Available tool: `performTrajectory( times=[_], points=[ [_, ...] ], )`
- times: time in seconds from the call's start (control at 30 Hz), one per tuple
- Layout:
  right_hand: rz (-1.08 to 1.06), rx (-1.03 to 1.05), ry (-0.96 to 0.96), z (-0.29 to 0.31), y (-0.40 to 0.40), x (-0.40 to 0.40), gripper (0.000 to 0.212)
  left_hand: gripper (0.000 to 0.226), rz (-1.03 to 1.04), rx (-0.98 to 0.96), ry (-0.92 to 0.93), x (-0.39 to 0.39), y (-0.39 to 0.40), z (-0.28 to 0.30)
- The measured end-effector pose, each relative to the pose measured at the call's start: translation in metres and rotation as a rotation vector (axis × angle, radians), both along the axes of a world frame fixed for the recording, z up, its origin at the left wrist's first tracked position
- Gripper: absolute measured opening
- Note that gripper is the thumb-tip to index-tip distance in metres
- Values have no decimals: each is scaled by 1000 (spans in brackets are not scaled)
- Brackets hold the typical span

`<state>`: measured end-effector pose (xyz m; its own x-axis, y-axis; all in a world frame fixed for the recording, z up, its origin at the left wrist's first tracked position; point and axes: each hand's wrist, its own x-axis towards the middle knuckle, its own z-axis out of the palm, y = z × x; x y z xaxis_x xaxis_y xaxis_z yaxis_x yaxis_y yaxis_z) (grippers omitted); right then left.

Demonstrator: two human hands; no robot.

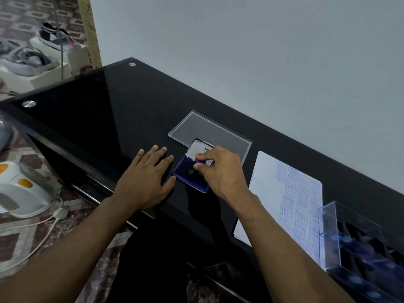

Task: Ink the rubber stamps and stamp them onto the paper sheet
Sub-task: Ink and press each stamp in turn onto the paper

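Out to the left, off the table, a white appliance (21, 191) with orange buttons sits on the patterned floor with its cord trailing, well clear of the work. On the black glass table (91, 110) the left hand (146, 178) lies flat with the fingers spread and straight, holding nothing; its fingertips sit just beside the left edge of the ink pad (189, 174), as if to steady it.

The inking step looks to be in hand. The ink pad is open, its blue tray toward the near side and its lid (197, 148) tipped up behind. The right hand (218, 169) pinches a small purple rubber stamp (200, 160) between thumb and fingers over the far right corner of the tray; whether its face is touching the ink I cannot tell. Behind the pad lies a clear plastic cover (209, 132), flat on the table.

Next, I'd judge, the stamp must be lifted straight up and carried right to the paper sheet (269, 182), which lies near the pad and already carries many blue prints down its right half. The bare left strip looks like the free spot. Nothing stands between pad and sheet.

At the near right, a clear box (358, 243) of more stamps overlaps the sheet's corner and covers some paper.
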<state>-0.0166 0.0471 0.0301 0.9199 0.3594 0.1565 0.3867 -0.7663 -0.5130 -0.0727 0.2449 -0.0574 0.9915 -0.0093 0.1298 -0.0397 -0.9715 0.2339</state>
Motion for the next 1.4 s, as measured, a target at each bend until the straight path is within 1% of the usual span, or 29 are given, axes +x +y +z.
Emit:
performTrajectory(
  times=[0.13, 0.27, 0.43, 0.57, 0.73, 1.0, 1.1, 1.27, 1.4],
  points=[
    [-22, 88, 36, -2, -3, -2, 29, 81, -5, -64, -5, 1, 0, 5],
    [-70, 192, 3, 2, -20, -8, 28, 77, -16, -119, -58, 3, -8, 14],
    [-143, 238, -40, 9, -59, -9, 31, 75, -103, -142, -79, 15, -44, 30],
    [-198, 300, -36, 7, -96, -8, 26, 74, -169, -167, -81, 24, -85, 36],
    [-297, 314, -33, 2, -141, -4, 25, 63, -245, -196, -50, 36, -129, 40],
    [-406, 271, -8, 6, -195, 1, 29, 64, -310, -185, -12, 58, -179, 35],
    [-435, 258, -16, 6, -207, 6, 32, 67, -325, -181, -8, 66, -193, 33],
    [-460, 266, -28, 2, -215, 16, 30, 59, -333, -157, 4, 86, -206, 27],
    [-462, 266, -24, -4, -214, 27, 31, 58, -347, -137, 8, 101, -212, 22]
  ],
)
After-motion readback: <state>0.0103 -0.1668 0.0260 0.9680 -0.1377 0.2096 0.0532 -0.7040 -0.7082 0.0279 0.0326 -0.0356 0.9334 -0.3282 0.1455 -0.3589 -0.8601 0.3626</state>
